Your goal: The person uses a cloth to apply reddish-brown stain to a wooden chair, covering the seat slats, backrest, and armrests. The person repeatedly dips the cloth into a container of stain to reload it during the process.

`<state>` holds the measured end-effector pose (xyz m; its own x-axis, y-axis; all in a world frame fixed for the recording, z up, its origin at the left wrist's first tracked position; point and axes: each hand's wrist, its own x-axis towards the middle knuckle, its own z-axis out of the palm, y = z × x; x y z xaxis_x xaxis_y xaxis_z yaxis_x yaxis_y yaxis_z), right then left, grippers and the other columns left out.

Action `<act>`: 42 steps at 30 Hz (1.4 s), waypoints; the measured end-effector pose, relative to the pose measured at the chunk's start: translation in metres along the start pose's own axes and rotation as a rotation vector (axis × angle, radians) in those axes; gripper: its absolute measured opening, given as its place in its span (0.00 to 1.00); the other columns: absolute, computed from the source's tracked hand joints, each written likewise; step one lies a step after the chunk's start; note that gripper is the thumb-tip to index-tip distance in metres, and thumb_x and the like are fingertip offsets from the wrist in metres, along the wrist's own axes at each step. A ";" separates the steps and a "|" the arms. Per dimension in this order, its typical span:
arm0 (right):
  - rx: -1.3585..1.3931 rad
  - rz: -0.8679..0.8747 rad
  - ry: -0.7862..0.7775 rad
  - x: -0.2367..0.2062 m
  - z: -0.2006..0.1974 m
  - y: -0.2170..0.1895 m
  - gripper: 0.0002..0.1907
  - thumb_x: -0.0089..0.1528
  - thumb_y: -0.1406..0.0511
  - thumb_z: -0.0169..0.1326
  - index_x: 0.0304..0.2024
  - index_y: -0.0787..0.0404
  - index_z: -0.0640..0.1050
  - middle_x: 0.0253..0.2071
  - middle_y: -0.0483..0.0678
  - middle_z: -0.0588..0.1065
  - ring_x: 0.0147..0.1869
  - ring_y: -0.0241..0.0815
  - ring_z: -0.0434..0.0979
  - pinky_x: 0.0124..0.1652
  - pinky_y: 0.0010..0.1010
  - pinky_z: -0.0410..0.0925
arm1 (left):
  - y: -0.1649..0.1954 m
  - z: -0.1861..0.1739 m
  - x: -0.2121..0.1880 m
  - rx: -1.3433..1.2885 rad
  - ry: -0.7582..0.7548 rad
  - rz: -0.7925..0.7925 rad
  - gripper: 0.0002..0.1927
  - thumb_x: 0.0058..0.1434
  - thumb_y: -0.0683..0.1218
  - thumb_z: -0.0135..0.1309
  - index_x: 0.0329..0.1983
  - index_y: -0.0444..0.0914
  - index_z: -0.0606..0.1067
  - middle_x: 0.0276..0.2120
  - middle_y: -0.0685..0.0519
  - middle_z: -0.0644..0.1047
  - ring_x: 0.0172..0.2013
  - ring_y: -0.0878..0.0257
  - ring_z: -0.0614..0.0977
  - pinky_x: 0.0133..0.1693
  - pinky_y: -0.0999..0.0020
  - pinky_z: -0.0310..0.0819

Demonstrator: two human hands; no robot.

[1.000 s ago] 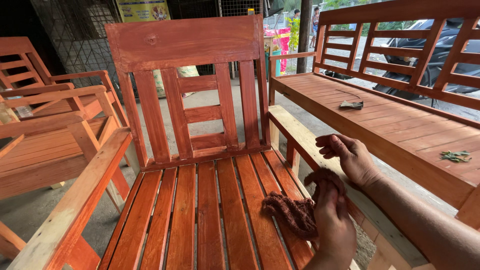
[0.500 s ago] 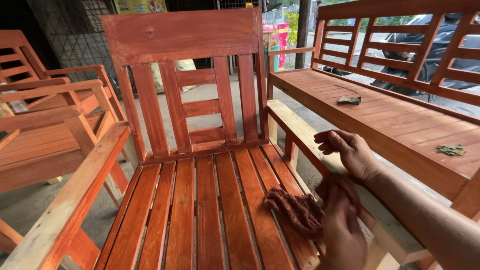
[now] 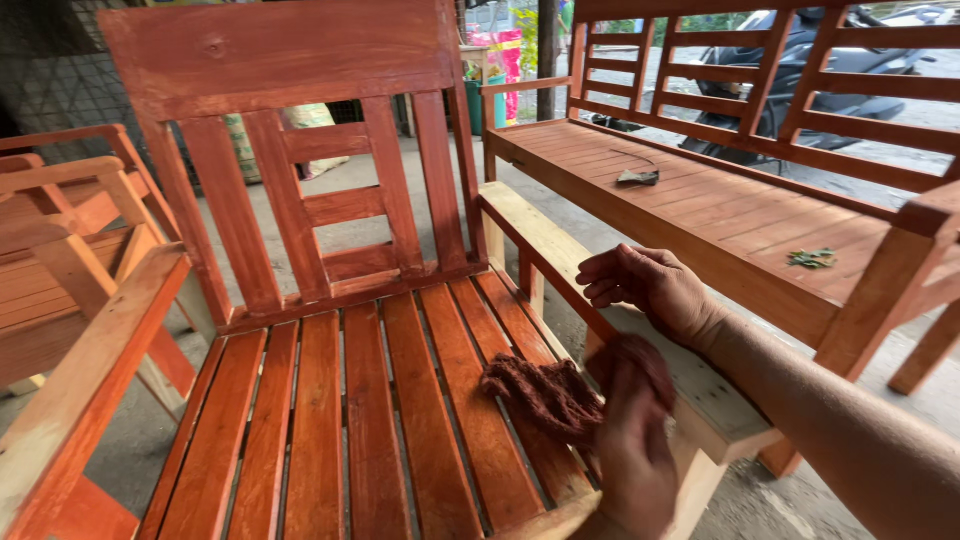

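Two hands, head view: both worked at the chair (image 3: 330, 300).
Left hand (image 3: 632, 465): fingers closed around a dark red rag (image 3: 545, 392), which lay on the seat slats.
Right hand (image 3: 650, 290): fingers curled loosely, holding nothing, resting on the pale armrest (image 3: 560, 250).
Bench (image 3: 720, 200): stood just beside.

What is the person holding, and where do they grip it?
The left hand grips a dark red rag by its right end. The right hand holds nothing.
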<state>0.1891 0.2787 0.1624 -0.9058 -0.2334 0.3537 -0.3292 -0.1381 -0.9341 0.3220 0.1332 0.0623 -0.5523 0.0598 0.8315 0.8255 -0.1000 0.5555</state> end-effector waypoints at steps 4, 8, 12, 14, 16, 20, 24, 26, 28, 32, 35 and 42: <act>-0.024 0.024 0.023 -0.022 0.005 -0.008 0.26 0.72 0.56 0.41 0.51 0.74 0.78 0.47 0.58 0.80 0.48 0.45 0.82 0.53 0.38 0.75 | -0.012 0.004 0.035 -0.146 0.090 -0.294 0.19 0.70 0.37 0.40 0.61 0.30 0.73 0.61 0.35 0.76 0.61 0.46 0.80 0.63 0.59 0.74; -0.016 -0.013 0.005 -0.026 0.006 -0.012 0.27 0.73 0.55 0.40 0.51 0.74 0.78 0.47 0.59 0.80 0.48 0.47 0.81 0.53 0.40 0.75 | 0.011 0.004 0.015 -0.084 0.056 -0.218 0.23 0.68 0.34 0.40 0.67 0.27 0.66 0.65 0.33 0.71 0.65 0.43 0.75 0.63 0.55 0.67; 0.100 -0.035 -0.007 -0.020 0.002 -0.012 0.28 0.73 0.54 0.40 0.51 0.74 0.78 0.46 0.60 0.80 0.47 0.49 0.82 0.52 0.42 0.75 | 0.036 0.002 -0.028 0.048 -0.102 -0.051 0.22 0.68 0.32 0.42 0.66 0.23 0.70 0.67 0.26 0.67 0.70 0.33 0.69 0.66 0.49 0.63; 0.116 -0.032 -0.001 -0.018 0.000 -0.012 0.29 0.73 0.53 0.40 0.51 0.74 0.78 0.46 0.60 0.80 0.47 0.49 0.82 0.51 0.42 0.76 | 0.036 0.002 -0.030 0.042 -0.117 -0.043 0.19 0.68 0.32 0.43 0.62 0.23 0.71 0.64 0.27 0.70 0.67 0.34 0.72 0.66 0.50 0.64; 0.093 -0.024 0.020 -0.016 -0.002 -0.013 0.29 0.73 0.53 0.40 0.51 0.74 0.78 0.46 0.60 0.80 0.47 0.49 0.82 0.51 0.42 0.76 | 0.031 0.002 -0.021 -0.030 -0.119 -0.119 0.18 0.68 0.34 0.42 0.60 0.24 0.72 0.62 0.29 0.72 0.64 0.37 0.75 0.65 0.53 0.68; 0.033 -0.021 -0.005 -0.014 -0.002 -0.015 0.29 0.73 0.53 0.41 0.51 0.74 0.78 0.47 0.59 0.80 0.47 0.48 0.82 0.50 0.40 0.75 | 0.020 0.002 0.010 -0.112 -0.053 -0.228 0.18 0.68 0.35 0.41 0.59 0.26 0.72 0.62 0.33 0.74 0.61 0.42 0.79 0.63 0.58 0.73; 0.037 -0.002 0.012 -0.011 -0.001 -0.016 0.29 0.73 0.53 0.41 0.51 0.74 0.78 0.47 0.59 0.80 0.47 0.48 0.82 0.50 0.40 0.76 | 0.029 0.006 -0.011 -0.096 -0.107 -0.201 0.21 0.71 0.34 0.40 0.67 0.25 0.67 0.71 0.32 0.64 0.69 0.41 0.71 0.68 0.56 0.69; 0.036 -0.001 0.014 -0.008 -0.002 -0.015 0.29 0.73 0.52 0.41 0.50 0.74 0.78 0.46 0.59 0.80 0.47 0.48 0.82 0.50 0.40 0.76 | 0.032 0.008 -0.030 0.094 -0.173 -0.082 0.22 0.69 0.33 0.43 0.66 0.23 0.68 0.69 0.28 0.64 0.69 0.34 0.68 0.66 0.51 0.65; 0.012 0.011 0.025 -0.008 -0.003 -0.014 0.29 0.72 0.52 0.41 0.50 0.73 0.78 0.46 0.59 0.81 0.47 0.48 0.82 0.49 0.40 0.76 | 0.026 0.007 -0.037 0.144 -0.198 0.003 0.22 0.69 0.33 0.42 0.66 0.23 0.69 0.66 0.28 0.67 0.68 0.33 0.69 0.68 0.49 0.64; 0.021 0.001 -0.004 -0.007 -0.004 -0.013 0.29 0.73 0.53 0.41 0.51 0.73 0.78 0.47 0.59 0.80 0.47 0.47 0.82 0.50 0.39 0.75 | 0.007 0.001 -0.024 0.054 -0.172 -0.020 0.20 0.68 0.33 0.40 0.62 0.25 0.70 0.67 0.27 0.67 0.68 0.36 0.72 0.68 0.52 0.67; 0.016 0.008 0.009 -0.007 -0.003 -0.013 0.29 0.73 0.53 0.40 0.50 0.73 0.78 0.47 0.58 0.80 0.47 0.47 0.82 0.51 0.39 0.75 | 0.007 0.004 -0.020 0.039 -0.154 -0.098 0.18 0.69 0.33 0.39 0.61 0.25 0.69 0.68 0.25 0.64 0.68 0.35 0.70 0.69 0.52 0.66; -0.005 0.032 0.026 -0.008 -0.003 -0.015 0.29 0.73 0.53 0.40 0.50 0.73 0.78 0.47 0.59 0.80 0.47 0.47 0.81 0.51 0.39 0.75 | 0.010 -0.001 -0.040 0.292 -0.331 0.224 0.23 0.68 0.34 0.38 0.65 0.21 0.67 0.65 0.25 0.65 0.69 0.31 0.68 0.74 0.44 0.57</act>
<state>0.2001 0.2856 0.1737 -0.9223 -0.2126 0.3227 -0.3016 -0.1262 -0.9450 0.3519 0.1293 0.0344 -0.3298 0.3859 0.8616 0.9441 0.1332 0.3017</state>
